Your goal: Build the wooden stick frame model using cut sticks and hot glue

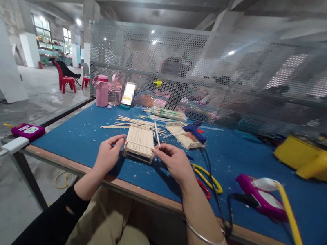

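A small frame of pale wooden sticks [140,138] stands on the blue table top, its upper face a row of sticks laid side by side. At its left edge is my left hand [110,151], thumb and forefinger closed on the frame's near left corner. My right hand [173,161] is at the right near corner, its fingers pinched around a single stick [157,134] that leans up and away. Loose sticks [120,123] lie behind the frame. To the right rests a second wooden piece [184,136] with a blue glue gun [195,131] on it.
Yellow-handled pliers [209,178], a red handle [203,189] and a black cable lie right of my right hand. Purple power strips [263,197] sit at both sides. Behind are a pink jug [101,92], a phone [128,93], bundled sticks [169,114] and a mesh screen; a yellow container [313,156] stands right.
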`<control>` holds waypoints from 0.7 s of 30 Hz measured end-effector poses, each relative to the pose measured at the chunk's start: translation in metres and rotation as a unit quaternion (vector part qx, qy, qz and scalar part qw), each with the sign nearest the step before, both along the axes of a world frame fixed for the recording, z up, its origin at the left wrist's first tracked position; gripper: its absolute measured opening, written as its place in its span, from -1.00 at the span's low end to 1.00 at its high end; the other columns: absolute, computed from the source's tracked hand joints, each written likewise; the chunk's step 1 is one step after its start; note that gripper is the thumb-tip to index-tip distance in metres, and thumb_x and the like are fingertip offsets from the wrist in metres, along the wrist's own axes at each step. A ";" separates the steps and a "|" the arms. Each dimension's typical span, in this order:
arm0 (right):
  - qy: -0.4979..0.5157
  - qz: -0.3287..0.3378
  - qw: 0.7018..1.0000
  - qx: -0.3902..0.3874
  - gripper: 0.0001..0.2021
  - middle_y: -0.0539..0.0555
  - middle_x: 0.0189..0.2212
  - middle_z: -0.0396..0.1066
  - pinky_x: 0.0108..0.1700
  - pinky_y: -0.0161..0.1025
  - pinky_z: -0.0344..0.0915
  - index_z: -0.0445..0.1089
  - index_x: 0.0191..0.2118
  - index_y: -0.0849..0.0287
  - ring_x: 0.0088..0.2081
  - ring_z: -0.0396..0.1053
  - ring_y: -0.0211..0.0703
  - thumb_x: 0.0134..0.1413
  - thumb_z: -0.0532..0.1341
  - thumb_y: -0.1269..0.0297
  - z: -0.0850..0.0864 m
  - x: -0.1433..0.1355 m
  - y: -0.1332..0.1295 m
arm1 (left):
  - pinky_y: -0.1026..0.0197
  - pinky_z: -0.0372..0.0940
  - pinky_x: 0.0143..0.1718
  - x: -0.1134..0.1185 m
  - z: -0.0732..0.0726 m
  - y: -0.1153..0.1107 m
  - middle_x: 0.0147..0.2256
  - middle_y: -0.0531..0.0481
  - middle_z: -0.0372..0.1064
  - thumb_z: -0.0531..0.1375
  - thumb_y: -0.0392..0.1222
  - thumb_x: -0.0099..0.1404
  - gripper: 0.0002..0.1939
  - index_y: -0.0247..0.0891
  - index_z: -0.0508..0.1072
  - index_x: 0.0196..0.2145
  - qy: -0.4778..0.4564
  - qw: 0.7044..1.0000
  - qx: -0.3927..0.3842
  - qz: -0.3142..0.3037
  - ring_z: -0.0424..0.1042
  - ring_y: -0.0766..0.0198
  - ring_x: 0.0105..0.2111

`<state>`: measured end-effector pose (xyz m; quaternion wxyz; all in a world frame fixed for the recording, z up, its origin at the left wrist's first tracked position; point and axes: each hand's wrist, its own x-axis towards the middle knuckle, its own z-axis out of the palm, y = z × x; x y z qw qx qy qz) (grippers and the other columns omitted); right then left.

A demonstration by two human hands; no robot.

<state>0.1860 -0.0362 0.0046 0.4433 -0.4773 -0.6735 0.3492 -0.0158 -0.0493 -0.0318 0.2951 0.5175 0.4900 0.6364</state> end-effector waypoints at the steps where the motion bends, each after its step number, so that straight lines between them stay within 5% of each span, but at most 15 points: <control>1: 0.000 0.002 1.000 0.001 -0.72 -0.01 -0.53 0.37 -0.32 -0.28 0.18 0.41 -0.46 0.21 -0.47 0.25 -0.27 -0.24 0.28 0.07 0.000 0.000 0.000 | 0.19 0.25 -0.11 0.000 0.000 0.000 -0.24 -0.12 0.51 0.11 -0.16 0.16 -0.73 -0.32 0.52 -0.25 -0.003 1.000 -0.004 0.002 0.44 0.20 -0.21; 6: -0.004 0.001 1.000 0.001 -0.70 -0.01 -0.53 0.38 -0.32 -0.28 0.19 0.41 -0.46 0.21 -0.48 0.24 -0.27 -0.24 0.28 0.05 0.001 0.000 0.000 | 0.23 0.28 -0.22 0.001 0.001 -0.003 -0.27 -0.12 0.51 0.15 -0.18 0.12 -0.76 -0.33 0.53 -0.30 0.017 1.000 0.001 -0.011 0.45 0.21 -0.26; 21: -0.015 -0.004 1.000 0.016 -0.68 0.02 -0.50 0.43 -0.30 -0.25 0.23 0.43 -0.46 0.20 -0.45 0.30 -0.22 -0.26 0.28 0.01 0.000 0.000 0.000 | 0.16 0.26 -0.13 0.000 -0.002 0.000 -0.27 -0.10 0.51 0.17 -0.18 0.13 -0.78 -0.28 0.54 -0.30 0.046 0.999 0.012 -0.017 0.44 0.19 -0.24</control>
